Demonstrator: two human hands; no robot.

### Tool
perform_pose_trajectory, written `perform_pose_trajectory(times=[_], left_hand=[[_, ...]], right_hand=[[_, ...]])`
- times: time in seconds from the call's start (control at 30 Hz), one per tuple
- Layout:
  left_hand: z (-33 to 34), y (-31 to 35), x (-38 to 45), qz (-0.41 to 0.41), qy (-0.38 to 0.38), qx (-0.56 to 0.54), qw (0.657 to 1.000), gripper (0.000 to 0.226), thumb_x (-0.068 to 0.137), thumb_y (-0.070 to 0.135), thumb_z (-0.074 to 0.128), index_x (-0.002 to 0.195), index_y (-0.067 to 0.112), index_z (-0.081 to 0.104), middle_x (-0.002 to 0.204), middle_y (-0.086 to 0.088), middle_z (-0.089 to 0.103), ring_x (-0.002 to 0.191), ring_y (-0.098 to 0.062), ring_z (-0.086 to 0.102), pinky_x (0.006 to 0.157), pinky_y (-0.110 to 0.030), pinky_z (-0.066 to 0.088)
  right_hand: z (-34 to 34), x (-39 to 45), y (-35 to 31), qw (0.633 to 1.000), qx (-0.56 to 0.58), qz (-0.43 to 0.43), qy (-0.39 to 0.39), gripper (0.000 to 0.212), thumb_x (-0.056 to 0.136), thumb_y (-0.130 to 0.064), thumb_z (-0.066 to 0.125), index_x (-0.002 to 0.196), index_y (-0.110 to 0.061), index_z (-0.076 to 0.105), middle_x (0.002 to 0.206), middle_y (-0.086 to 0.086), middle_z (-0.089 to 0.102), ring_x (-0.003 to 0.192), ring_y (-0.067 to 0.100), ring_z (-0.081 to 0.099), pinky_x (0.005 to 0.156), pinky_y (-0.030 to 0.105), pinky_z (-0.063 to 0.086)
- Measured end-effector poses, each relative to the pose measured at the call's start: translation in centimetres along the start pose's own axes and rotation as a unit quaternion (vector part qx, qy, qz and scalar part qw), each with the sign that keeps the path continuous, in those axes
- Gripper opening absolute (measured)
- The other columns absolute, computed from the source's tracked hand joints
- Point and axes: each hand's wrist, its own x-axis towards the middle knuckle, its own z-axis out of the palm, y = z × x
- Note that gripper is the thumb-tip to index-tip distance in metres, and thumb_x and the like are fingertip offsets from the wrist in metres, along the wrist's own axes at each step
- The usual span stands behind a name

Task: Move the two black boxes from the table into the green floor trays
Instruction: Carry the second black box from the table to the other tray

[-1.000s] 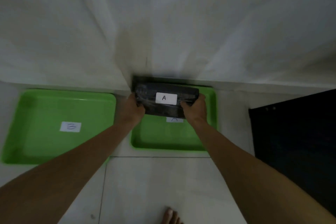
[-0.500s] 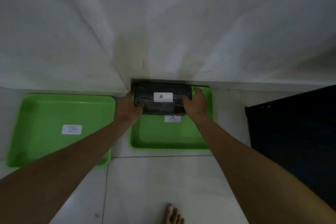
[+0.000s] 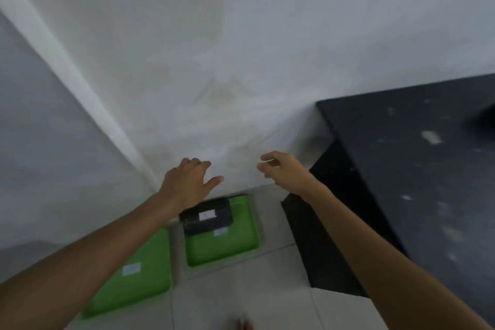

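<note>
A black box (image 3: pixel 207 216) with a white label lies in the far part of the right green tray (image 3: pixel 235 242) on the floor. The left green tray (image 3: pixel 144 273) beside it holds only a white label and is partly hidden by my left arm. My left hand (image 3: pixel 188 182) hovers above the box with its fingers spread and nothing in it. My right hand (image 3: pixel 284 171) is raised to the right of it, also empty with loose fingers. A second box is not visible.
A black table (image 3: pixel 417 169) fills the right side, its top speckled with pale marks. A white wall (image 3: pixel 241 61) rises behind the trays. Pale floor tiles (image 3: pixel 241 292) lie in front, and toes (image 3: pixel 243 325) show at the bottom edge.
Both hands have let go of the black box, which now rests in the right tray, and have lifted away. The view has swung up and toward the table.
</note>
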Motion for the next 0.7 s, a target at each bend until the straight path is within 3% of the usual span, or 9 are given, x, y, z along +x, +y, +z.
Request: perform_pose_trajectory(times=[0.13,0.27,0.33,0.4,0.57,0.7], left_hand=[[-12.6,10.6,-2.3,0.038,0.018,-0.042,0.998,0.077,0.085,0.076,0.029,0.138,0.024,0.047,0.143,-0.003,0.049,0.131,-0.024,0.042,0.096,-0.043,0.041],[-19.1,20.9,-5.9,0.084,0.053,-0.089,0.991,0.074,0.083,0.075,0.035,0.134,0.023,0.052,0.139,0.000,0.053,0.127,-0.021,0.046,0.098,-0.040,0.040],[-20.1,25.6,-7.9,0.110,0.104,-0.117,0.981,0.072,0.082,0.075,0.037,0.130,0.024,0.055,0.134,0.003,0.056,0.124,-0.018,0.047,0.095,-0.038,0.042],[-20.3,30.3,-9.3,0.125,0.134,-0.152,0.971,0.070,0.082,0.074,0.040,0.124,0.022,0.059,0.128,0.002,0.059,0.119,-0.019,0.050,0.093,-0.038,0.044],[-19.0,43.5,-11.9,0.119,0.113,-0.190,0.968,0.062,0.083,0.066,0.051,0.117,0.017,0.065,0.118,-0.006,0.063,0.107,-0.023,0.060,0.088,-0.036,0.048],[-17.5,53.1,-12.2,0.134,0.071,-0.203,0.967,0.071,0.079,0.075,0.045,0.125,0.024,0.058,0.122,-0.001,0.061,0.108,-0.019,0.060,0.090,-0.039,0.050]], right_hand=[[-13.2,-12.3,-5.3,0.998,-0.035,-0.035,0.033,0.050,0.095,-0.039,0.060,0.138,-0.012,0.056,0.124,0.005,0.067,0.108,0.019,0.066,0.094,0.039,0.055],[-24.2,-23.9,-5.6,0.990,-0.077,-0.055,0.101,0.048,0.094,-0.040,0.063,0.135,-0.015,0.059,0.121,0.001,0.070,0.109,0.014,0.066,0.096,0.029,0.051],[-28.9,-29.1,-4.1,0.987,-0.089,-0.057,0.118,0.051,0.093,-0.045,0.062,0.136,-0.017,0.058,0.119,-0.004,0.070,0.106,0.009,0.066,0.092,0.022,0.051],[-33.1,-33.4,-2.0,0.984,-0.084,-0.063,0.146,0.052,0.093,-0.048,0.060,0.136,-0.019,0.057,0.120,-0.007,0.069,0.106,0.007,0.065,0.095,0.026,0.052],[-42.1,-41.8,4.3,0.978,-0.044,-0.056,0.196,0.053,0.093,-0.048,0.060,0.137,-0.020,0.056,0.125,-0.005,0.066,0.110,0.009,0.063,0.094,0.027,0.050],[-47.3,-45.4,10.1,0.978,-0.051,-0.030,0.198,0.052,0.093,-0.046,0.060,0.137,-0.020,0.056,0.124,-0.003,0.067,0.111,0.011,0.064,0.098,0.031,0.051]])
